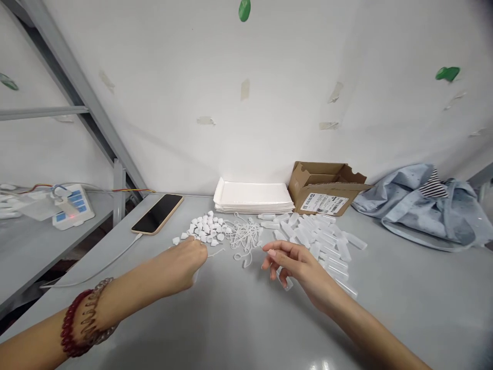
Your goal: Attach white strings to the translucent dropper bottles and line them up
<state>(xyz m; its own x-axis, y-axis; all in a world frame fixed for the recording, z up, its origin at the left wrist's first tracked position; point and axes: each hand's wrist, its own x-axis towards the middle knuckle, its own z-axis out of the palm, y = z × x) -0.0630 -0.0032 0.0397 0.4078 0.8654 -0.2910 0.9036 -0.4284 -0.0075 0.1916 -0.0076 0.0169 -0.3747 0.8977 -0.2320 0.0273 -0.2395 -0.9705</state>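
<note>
My left hand (pixel 184 263) is closed, its back toward me, just in front of the pile of small white caps (pixel 208 226). A sliver of something clear shows under its edge, and a thin white piece sticks out past the knuckles; what the fingers hold is hidden. My right hand (pixel 295 263) has its thumb and fingers loosely bent and apart, at the near left side of the heaped translucent plastic tubes (pixel 327 241). One clear tube (pixel 287 283) shows just under its fingers, apparently on the table. Between both hands lies a tangle of white hooked stems (pixel 246 234).
A stack of white trays (pixel 252 195) and an open cardboard box (pixel 327 187) stand against the wall. A phone (pixel 157 213) with a charging cable (pixel 103 270) lies at left. Bluish cloth (pixel 416 205) is bunched at right. A power strip (pixel 73 208) sits on the neighbouring table.
</note>
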